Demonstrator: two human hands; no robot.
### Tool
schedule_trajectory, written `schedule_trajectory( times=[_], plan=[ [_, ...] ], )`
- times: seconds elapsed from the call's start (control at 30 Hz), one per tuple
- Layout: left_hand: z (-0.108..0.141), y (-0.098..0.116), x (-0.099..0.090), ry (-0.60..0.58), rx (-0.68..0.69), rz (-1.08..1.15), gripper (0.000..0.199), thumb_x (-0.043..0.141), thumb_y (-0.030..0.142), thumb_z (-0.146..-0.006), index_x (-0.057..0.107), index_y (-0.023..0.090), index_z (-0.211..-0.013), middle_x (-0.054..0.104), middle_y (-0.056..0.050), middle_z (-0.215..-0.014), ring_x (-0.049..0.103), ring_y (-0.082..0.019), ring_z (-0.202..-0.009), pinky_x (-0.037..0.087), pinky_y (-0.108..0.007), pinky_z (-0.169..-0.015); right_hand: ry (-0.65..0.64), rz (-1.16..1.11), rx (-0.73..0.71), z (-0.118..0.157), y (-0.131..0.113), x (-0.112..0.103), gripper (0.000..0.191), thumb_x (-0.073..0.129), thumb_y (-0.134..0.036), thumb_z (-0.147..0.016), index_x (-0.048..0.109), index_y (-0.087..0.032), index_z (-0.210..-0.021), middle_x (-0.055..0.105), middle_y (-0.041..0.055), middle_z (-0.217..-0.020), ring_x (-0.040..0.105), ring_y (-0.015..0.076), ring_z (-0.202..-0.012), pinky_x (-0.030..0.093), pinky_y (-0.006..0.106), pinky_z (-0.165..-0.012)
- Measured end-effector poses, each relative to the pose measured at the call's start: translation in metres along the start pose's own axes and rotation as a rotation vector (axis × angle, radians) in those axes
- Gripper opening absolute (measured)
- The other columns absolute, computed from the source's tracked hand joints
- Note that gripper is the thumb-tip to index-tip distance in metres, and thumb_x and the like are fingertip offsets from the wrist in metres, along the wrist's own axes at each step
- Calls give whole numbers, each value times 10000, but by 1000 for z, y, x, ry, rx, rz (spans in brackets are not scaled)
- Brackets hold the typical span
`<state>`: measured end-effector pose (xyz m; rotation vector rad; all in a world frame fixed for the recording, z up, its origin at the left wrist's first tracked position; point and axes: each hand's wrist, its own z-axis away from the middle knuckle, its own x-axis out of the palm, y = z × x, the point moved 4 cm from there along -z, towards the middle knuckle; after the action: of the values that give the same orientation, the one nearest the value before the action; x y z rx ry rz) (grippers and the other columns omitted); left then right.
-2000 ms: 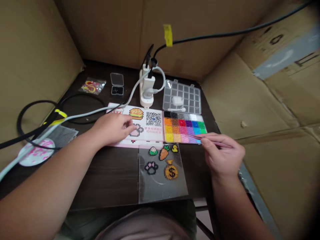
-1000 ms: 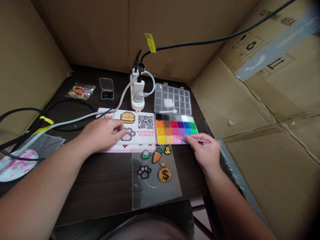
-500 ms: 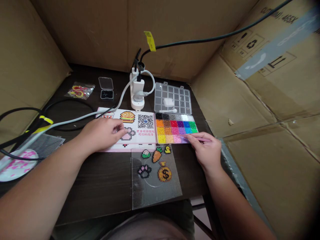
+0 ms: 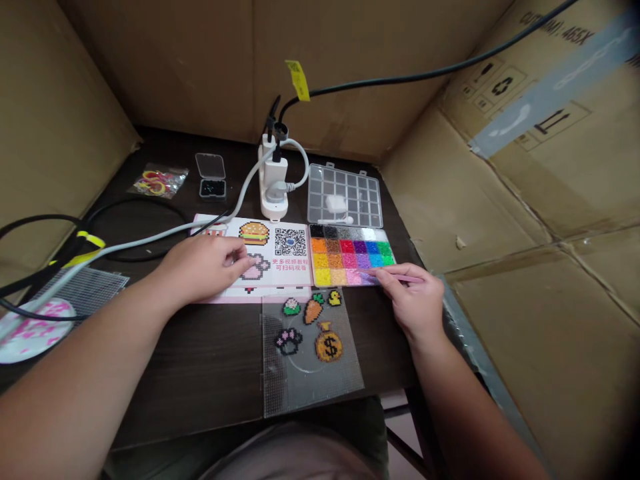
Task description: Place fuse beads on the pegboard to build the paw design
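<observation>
My right hand (image 4: 417, 303) is closed round a pair of pink tweezers (image 4: 407, 277). Their tips reach left over the front row of a sectioned bead box (image 4: 345, 259), around the pink and lilac beads; whether a bead is between them is too small to tell. My left hand (image 4: 207, 267) rests loosely curled on a printed pattern sheet (image 4: 290, 275), beside its grey and pink paw picture (image 4: 256, 268). In front lies a clear pegboard (image 4: 313, 387) bearing a bead carrot (image 4: 313, 310), a duck, a money bag (image 4: 329, 345), a green and white figure and a paw (image 4: 289, 341) with an unfilled centre pad.
A white power strip (image 4: 273, 190) with cables stands behind the sheet. The bead box's lid (image 4: 345, 193) holds small white items. At left are a small open case (image 4: 213, 188), a bag of rings (image 4: 159, 181), a mesh board and a pink-spotted disc (image 4: 37, 330). Cardboard walls surround the table.
Both hands, the tweezers and the beadwork keep their places. Only a very slight shift of the whole view shows.
</observation>
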<state>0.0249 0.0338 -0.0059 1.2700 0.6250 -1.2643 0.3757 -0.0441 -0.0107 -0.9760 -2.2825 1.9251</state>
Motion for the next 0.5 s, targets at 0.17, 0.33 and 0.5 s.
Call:
schedule_trajectory(
  times=[0.17,0.33,0.5],
  plan=[
    [-2,-1,1,13,8,20,327,576,564,-878,666,277,-748,713,-52,-762,619,-249,-729,367,-367,-629,-2,-2,0,-1,0,1,265,945,-403,-706,811,-177,-742,816,87,-711,758,201,-602,647,313,-583],
    [0,0,0,-3,2,4,330,560,565,-892,664,275,-770,715,-51,-771,621,-242,-735,376,-362,-632,-13,-1,8,-1,1,2,266,945,-416,-706,815,-188,-745,830,92,-737,781,217,-637,669,334,-622],
    [1,2,-2,8,1,-5,318,566,540,-894,683,271,-771,710,-49,-756,617,-233,-719,367,-355,-621,-13,-7,5,-1,-1,2,315,962,-461,-701,806,-190,-739,827,93,-730,781,221,-629,678,345,-620]
  ],
)
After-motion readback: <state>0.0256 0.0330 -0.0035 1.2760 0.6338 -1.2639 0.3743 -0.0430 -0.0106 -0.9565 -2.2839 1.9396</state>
